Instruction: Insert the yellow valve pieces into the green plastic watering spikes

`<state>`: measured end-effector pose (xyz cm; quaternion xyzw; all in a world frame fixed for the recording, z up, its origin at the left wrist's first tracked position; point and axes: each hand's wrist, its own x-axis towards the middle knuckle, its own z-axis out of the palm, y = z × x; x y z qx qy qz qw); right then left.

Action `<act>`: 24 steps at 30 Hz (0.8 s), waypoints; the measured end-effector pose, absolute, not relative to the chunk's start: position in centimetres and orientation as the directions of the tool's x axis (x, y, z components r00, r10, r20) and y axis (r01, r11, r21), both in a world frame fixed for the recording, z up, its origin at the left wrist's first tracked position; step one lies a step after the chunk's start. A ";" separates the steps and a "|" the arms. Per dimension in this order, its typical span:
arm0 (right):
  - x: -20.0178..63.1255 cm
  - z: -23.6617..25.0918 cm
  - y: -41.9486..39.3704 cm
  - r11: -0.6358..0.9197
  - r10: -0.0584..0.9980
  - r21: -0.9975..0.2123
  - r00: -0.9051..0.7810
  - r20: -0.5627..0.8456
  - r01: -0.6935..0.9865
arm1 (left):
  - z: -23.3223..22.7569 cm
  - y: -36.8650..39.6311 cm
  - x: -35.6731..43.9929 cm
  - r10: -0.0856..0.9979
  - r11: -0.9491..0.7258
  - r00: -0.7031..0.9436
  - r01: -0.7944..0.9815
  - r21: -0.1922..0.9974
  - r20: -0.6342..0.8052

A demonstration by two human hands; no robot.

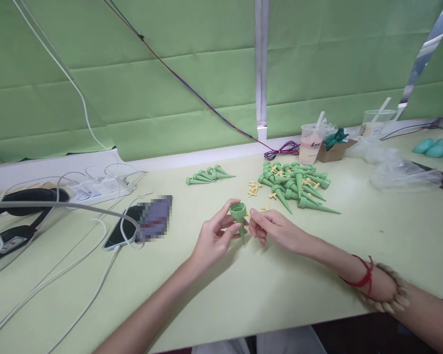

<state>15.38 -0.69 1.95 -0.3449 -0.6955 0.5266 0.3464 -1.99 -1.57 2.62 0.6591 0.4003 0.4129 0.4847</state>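
My left hand [218, 235] grips a green plastic watering spike [238, 212], its round open top facing up and its point down. In my right hand [271, 226], thumb and fingers pinch a small yellow valve [248, 214] against the spike's side, just under the collar. How deep the valve sits there I cannot tell. Beyond my right hand lies a heap of green spikes [299, 179] with yellow valves among them. A small cluster of yellow valves [254, 188] rests at the heap's left. Farther left, several spikes [208, 175] lie side by side.
On the left are a phone [123, 226], black headphones [22, 201], white cables and a power strip [99, 189]. At the back stand a drink cup [310, 145], a small cardboard box [334, 151] and another cup [374, 123]. Clear plastic bags [402, 174] lie at right.
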 end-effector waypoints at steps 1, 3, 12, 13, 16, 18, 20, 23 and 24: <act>15.7 2.0 -0.5 0.336 0.861 -0.911 -0.469 0.195 0.238 | 2.7 -1.5 -2.0 0.931 -0.193 0.335 0.111 0.975 0.146; 16.3 2.0 -0.1 0.539 0.825 -0.727 -0.437 0.357 0.424 | 3.0 -1.4 -2.0 0.930 -0.135 0.352 0.068 0.989 0.103; 16.6 1.3 0.4 0.763 0.646 -0.458 -0.569 0.509 0.456 | 2.7 -1.5 -2.1 0.892 0.031 0.451 0.022 0.999 -0.038; 16.4 1.2 0.2 0.736 0.674 -0.511 -0.550 0.493 0.444 | 2.5 -1.5 -2.1 0.894 0.038 0.445 0.018 0.999 -0.042; 16.0 1.2 -0.3 0.629 0.762 -0.660 -0.494 0.418 0.410 | 2.1 -1.5 -2.1 0.904 0.055 0.424 0.011 0.998 -0.054; 15.9 1.2 -0.3 0.533 0.813 -0.755 -0.480 0.331 0.382 | 2.0 -1.5 -2.1 0.907 0.052 0.418 0.018 0.998 -0.055; 15.9 1.3 -0.2 0.408 0.838 -0.860 -0.500 0.220 0.306 | 2.0 -1.5 -2.1 0.904 0.037 0.425 0.029 0.999 -0.046; 15.9 1.3 -0.2 0.118 0.814 -0.989 -0.580 0.043 0.093 | 2.2 -1.7 -2.0 0.889 0.001 0.457 0.049 0.999 -0.024; 15.8 1.2 -0.2 0.004 0.798 -1.000 -0.602 -0.012 0.025 | 2.3 -1.9 -1.9 0.881 -0.010 0.472 0.057 0.998 -0.018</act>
